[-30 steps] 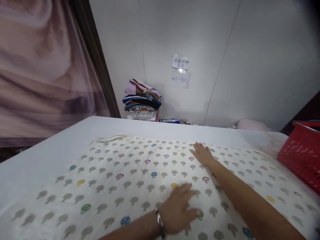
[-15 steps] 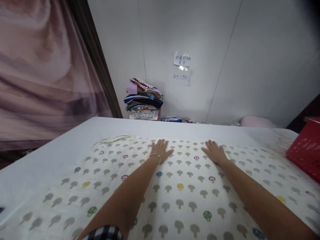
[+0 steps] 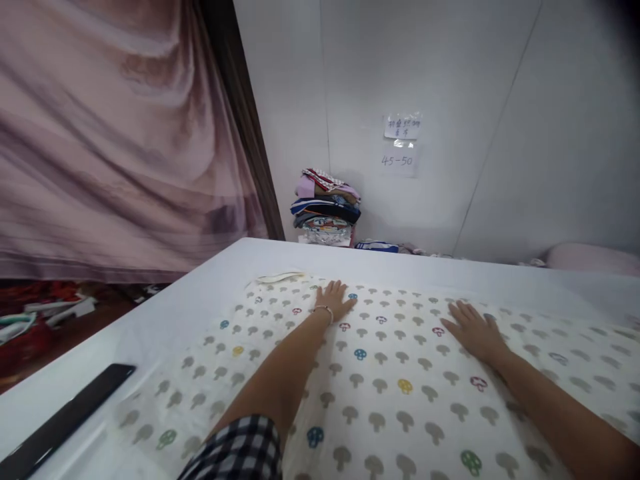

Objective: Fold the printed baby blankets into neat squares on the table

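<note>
A white cloth (image 3: 370,400) printed with grey and coloured mushrooms lies spread over the white table. My left hand (image 3: 336,302) rests palm down near the cloth's far edge, fingers stretched out, a thin bracelet at its wrist. Farther right, my right hand (image 3: 475,332) lies flat on the same cloth with its fingers apart. Neither hand grips anything. At the far left corner the cloth's edge (image 3: 280,277) is turned up in a small loop. Its near part runs out of the frame.
The white table (image 3: 170,320) reaches toward a grey wall with paper notes (image 3: 400,143). Folded clothes (image 3: 327,207) are stacked behind it. A long black object (image 3: 70,420) lies at the table's left side. A pink curtain (image 3: 125,133) hangs at left.
The view has turned left, bringing the black object into sight and the red basket out of it. My left hand has slid left over the cloth, and the hands are farther apart.
</note>
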Available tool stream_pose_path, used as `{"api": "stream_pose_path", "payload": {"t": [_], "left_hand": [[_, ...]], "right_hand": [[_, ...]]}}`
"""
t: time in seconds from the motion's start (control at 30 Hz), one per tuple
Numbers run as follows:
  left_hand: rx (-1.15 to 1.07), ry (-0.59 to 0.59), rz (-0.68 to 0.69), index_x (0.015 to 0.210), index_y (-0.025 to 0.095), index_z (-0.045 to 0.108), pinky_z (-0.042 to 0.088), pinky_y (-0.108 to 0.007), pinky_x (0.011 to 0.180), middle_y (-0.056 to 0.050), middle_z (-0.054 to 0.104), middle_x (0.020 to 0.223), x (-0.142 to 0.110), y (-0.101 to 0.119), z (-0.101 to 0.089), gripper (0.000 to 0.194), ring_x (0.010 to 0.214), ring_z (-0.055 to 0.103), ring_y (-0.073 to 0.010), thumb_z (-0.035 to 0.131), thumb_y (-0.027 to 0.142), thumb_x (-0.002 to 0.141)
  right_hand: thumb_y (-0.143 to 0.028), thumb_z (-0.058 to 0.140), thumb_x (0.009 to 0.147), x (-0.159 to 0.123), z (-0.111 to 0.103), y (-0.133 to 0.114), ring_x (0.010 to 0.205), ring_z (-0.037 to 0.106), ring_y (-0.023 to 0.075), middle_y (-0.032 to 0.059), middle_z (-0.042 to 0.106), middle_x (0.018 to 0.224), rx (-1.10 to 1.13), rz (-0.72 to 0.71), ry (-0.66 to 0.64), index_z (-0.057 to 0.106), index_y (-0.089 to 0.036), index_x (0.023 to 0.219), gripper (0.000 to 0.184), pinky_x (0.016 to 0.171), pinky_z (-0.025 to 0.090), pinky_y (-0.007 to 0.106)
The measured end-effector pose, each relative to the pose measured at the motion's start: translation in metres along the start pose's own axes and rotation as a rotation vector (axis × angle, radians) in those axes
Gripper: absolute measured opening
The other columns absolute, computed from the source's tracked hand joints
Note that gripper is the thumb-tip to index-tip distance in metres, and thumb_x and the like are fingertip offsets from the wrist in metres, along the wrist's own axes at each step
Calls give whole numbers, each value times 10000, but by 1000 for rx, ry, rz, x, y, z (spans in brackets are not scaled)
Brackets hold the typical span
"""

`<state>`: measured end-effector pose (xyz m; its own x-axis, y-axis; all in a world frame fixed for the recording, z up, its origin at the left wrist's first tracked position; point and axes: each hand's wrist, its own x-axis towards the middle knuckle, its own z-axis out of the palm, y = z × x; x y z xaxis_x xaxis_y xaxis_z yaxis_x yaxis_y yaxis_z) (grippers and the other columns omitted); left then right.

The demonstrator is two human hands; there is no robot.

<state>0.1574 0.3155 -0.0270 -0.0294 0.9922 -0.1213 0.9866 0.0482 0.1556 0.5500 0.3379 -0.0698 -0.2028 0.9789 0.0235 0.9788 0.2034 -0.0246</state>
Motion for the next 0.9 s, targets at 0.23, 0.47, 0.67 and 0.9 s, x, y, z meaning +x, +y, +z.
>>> {"api": "stream_pose_path", "payload": {"t": [0.23,0.47,0.67,0.9], "left_hand": [[-27,38,-10,1340,274,357,100,-519,1083,-22,232,1482,-6,-17,-13,641,1362,153,-225,185,634,838],[68,262,-171,1219,249,493,141,-477,1082,-52,398,1396,-23,-77,-19,519,1302,290,-218,237,550,882],[31,291,-310,1211,208,492,216,-469,1041,-92,433,1365,-25,-124,-31,532,1268,337,-241,238,538,881],[-37,276,-393,1196,196,511,285,-461,997,-122,488,1309,-6,-156,-44,562,1216,402,-269,233,556,865]], "right_hand": [[-594,164,861,-10,-22,-60,1362,116,269,42,179,1488,58,-94,-2,298,-241,1402,659,1063,177,538],[-668,142,841,-29,-11,-138,1363,115,254,12,155,1489,85,-305,-28,298,-284,1398,694,1084,120,521],[-682,163,835,-29,-4,-133,1366,105,231,1,138,1489,52,-298,-9,275,-288,1404,702,1093,115,500],[-670,203,838,-31,-2,-131,1360,129,238,-9,169,1480,60,-298,14,313,-303,1389,671,1096,134,496]]}}
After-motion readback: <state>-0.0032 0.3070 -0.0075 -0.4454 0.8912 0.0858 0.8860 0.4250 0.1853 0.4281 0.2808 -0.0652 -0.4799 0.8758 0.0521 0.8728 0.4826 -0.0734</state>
